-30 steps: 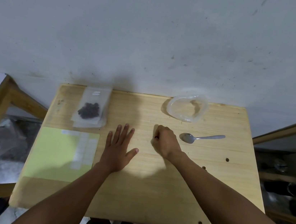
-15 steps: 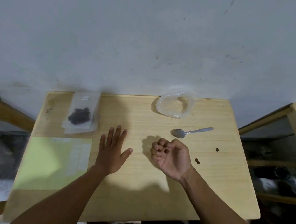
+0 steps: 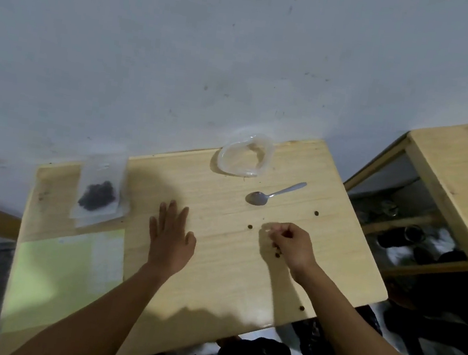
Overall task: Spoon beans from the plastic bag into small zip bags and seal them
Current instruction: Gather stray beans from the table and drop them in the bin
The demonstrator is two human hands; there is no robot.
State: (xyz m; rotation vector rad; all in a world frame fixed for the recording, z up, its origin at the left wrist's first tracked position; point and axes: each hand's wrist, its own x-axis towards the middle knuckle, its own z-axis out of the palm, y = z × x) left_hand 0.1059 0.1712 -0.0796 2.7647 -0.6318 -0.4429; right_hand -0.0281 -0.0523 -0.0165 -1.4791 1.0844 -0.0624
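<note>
My left hand (image 3: pixel 171 237) lies flat on the wooden table (image 3: pixel 212 287), fingers straight. My right hand (image 3: pixel 292 244) hovers palm down to its right with fingers curled, and dark beans show at its fingertips. Loose beans lie on the wood: one bean (image 3: pixel 249 226) left of that hand, another bean (image 3: pixel 316 213) beyond it. A metal spoon (image 3: pixel 272 195) rests behind the right hand. The clear plastic bag (image 3: pixel 244 158) sits open and slack at the far edge. A small zip bag (image 3: pixel 100 192) with dark beans lies at the far left.
A pale green sheet (image 3: pixel 50 278) covers the near left of the table, with flat clear zip bags (image 3: pixel 106 253) on it. One more stray bean (image 3: pixel 302 308) lies near the front right edge. A second wooden table (image 3: pixel 464 184) stands to the right across a gap.
My right hand turned from palm up, with a bean in it, to palm down and moved right toward the scattered beans. The view swung right. My left hand stayed flat.
</note>
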